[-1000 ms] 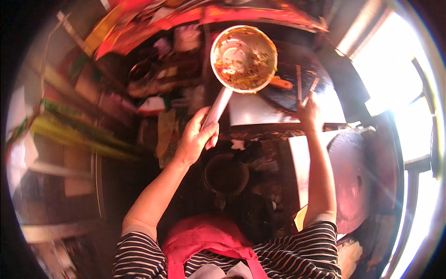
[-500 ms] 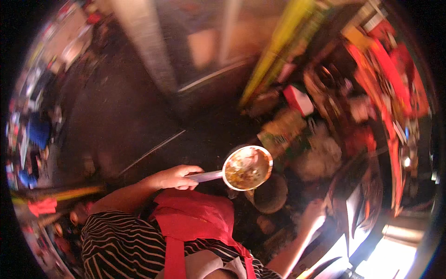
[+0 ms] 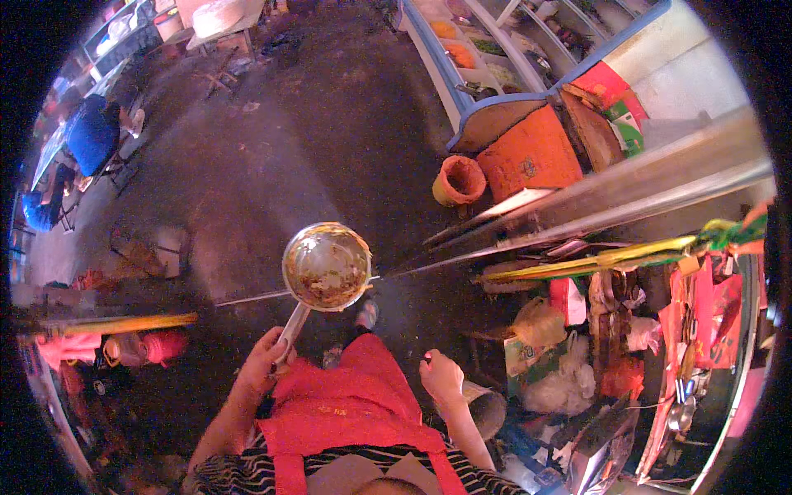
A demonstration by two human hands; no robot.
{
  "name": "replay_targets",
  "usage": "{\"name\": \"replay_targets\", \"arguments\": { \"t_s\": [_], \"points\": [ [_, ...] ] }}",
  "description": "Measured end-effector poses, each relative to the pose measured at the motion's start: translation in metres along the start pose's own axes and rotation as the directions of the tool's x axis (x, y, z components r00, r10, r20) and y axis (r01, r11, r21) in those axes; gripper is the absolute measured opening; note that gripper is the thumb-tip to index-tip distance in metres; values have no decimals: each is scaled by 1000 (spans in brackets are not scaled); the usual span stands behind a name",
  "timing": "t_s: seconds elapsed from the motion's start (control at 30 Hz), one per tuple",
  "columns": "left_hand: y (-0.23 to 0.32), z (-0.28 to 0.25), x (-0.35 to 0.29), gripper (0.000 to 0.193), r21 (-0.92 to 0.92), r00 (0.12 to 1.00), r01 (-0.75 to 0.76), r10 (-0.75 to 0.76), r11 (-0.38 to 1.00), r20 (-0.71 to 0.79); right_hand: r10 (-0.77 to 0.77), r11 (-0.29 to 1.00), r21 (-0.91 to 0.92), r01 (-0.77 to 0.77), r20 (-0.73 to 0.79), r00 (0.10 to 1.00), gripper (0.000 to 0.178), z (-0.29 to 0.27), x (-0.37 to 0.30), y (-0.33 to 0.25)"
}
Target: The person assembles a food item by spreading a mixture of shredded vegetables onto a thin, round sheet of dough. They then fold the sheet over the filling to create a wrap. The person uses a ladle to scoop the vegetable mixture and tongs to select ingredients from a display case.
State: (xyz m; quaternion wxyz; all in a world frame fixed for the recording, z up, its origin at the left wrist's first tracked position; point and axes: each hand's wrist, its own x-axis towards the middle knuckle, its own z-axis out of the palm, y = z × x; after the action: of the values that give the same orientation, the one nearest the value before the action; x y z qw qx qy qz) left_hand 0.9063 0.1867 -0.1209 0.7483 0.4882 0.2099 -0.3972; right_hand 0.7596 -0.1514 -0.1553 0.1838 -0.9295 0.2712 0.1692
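Observation:
My left hand (image 3: 262, 360) is wrapped round the long handle of a round saucepan (image 3: 328, 266). Its bowl is held out ahead of me, showing bits of orange-brown food over the inside. Beside my red apron (image 3: 342, 404), my right hand (image 3: 442, 378) is closed and apart from the pan. A small dark spot shows at its fingers; what they hold, if anything, I cannot make out.
A doorway track crosses the dark floor (image 3: 223, 181) ahead. An orange bin (image 3: 459, 181) stands by a display case with food trays (image 3: 487, 49). To the right are a grey bucket (image 3: 485, 410) and plastic bags (image 3: 561, 384). Seated people in blue (image 3: 92, 136) are at far left.
My view has turned toward the doorway. The pan has swung from right of my left hand to ahead of it. My right hand has come in from the right side to beside the apron.

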Motion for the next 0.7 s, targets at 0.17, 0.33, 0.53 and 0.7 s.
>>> {"name": "replay_targets", "arguments": {
  "t_s": [0.17,0.33,0.53,0.7],
  "points": [
    [57,8,53,29,-24,991,-92,94,995,100,-37,999,-29,46,249,968,28,2,98,-64],
    [138,30,123,38,-57,993,-102,98,993,-67,-164,986,86,144,317,934,30,-12,216,-131],
    [217,28,197,35,-208,991,-114,95,972,-97,-108,974,218,62,209,972,28,-34,327,-190],
    [315,14,281,26,-111,988,-39,21,993,-155,-22,985,172,-20,238,971,27,-8,422,-179]
  ]
}}
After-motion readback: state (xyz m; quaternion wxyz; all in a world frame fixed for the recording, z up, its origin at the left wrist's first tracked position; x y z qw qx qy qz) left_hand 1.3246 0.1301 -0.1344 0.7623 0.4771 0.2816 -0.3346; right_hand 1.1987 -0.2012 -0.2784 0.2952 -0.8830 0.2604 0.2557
